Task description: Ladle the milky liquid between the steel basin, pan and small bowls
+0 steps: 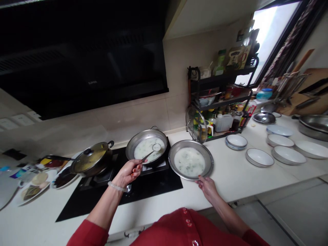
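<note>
My left hand (130, 172) is closed round the handle of a ladle (148, 156). The ladle's bowl is over a metal wok (131, 145) on the stove, at the surface of a white soup with green bits. Beside the stove is a wide metal basin (209, 160) of similar white soup. My right hand (207, 186) grips that basin's near rim, thumb on top; the other fingers are partly hidden below the edge.
A lidded pan (92, 160) stands on the left burner of the black stove (159, 184), its handle pointing left. Several white bowls (260, 158) are on the right counter. A glass lid (196, 124) leans against the black spice rack (222, 77). Plates of food (33, 191) lie far left.
</note>
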{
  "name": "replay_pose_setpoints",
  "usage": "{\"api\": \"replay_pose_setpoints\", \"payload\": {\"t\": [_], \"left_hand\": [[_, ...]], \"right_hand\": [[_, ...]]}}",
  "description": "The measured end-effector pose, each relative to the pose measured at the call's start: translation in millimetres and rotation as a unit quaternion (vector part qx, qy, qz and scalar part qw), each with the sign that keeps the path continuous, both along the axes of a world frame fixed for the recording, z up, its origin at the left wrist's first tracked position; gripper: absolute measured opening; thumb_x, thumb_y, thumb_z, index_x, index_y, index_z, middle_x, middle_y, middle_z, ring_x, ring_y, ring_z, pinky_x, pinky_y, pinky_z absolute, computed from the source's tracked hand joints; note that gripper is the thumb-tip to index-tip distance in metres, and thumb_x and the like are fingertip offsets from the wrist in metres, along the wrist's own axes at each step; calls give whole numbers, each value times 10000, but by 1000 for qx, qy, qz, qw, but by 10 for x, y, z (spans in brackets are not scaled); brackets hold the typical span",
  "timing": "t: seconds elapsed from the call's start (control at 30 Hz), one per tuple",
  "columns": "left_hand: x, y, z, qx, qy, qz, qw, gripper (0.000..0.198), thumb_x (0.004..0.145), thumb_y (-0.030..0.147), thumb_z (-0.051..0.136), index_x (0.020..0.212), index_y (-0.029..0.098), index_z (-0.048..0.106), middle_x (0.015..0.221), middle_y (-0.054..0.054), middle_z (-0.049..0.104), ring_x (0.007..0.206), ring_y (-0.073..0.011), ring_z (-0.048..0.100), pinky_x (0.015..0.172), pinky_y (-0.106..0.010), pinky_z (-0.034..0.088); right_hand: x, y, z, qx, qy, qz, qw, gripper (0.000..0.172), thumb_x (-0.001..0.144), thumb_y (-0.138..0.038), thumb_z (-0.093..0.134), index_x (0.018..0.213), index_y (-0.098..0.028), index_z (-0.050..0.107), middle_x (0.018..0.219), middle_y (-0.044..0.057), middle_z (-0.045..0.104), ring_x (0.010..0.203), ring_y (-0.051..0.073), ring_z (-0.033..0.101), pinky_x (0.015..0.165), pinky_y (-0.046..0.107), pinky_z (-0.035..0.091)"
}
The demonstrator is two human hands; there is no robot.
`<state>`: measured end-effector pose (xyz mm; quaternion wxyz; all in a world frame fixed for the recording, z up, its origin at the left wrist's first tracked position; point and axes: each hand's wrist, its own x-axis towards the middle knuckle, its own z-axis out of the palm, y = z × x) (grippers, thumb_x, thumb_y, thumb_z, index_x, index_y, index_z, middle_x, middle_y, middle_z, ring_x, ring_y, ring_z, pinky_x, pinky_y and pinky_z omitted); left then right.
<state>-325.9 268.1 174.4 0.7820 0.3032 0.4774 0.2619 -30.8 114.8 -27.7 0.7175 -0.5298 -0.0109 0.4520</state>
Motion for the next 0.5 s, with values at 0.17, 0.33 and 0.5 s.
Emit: {"api": "replay_pose_setpoints", "payload": {"t": [0.17, 0.33, 0.5], "left_hand": [[202, -216, 55, 46, 16, -72, 996, 115, 796, 91, 484, 873, 72, 567, 488, 58, 401, 330, 6, 209, 310, -100, 123], [477, -402, -196, 59, 47, -143, 987, 116, 774, 150, 506, 860, 91, 558, 445, 79, 370, 341, -15, 190, 344, -140, 86], [739, -575, -589, 225, 206, -230, 924, 161, 840, 236, 421, 874, 136, 543, 435, 68, 410, 327, -57, 242, 376, -199, 159]], "right_hand": [[-1, -3, -3, 4, -1, -2, 1000, 491, 399, -282, 824, 593, -221, 377, 496, -45, 586, 485, 134, 609, 383, 185, 345], [2, 1, -5, 5, -2, -2, 1000, 487, 404, -285, 826, 594, -222, 382, 485, -43, 581, 483, 138, 608, 381, 188, 350], [-5, 8, -13, 5, -2, -3, 1000, 479, 410, -283, 819, 595, -221, 382, 480, -41, 578, 482, 136, 608, 378, 183, 342]]}}
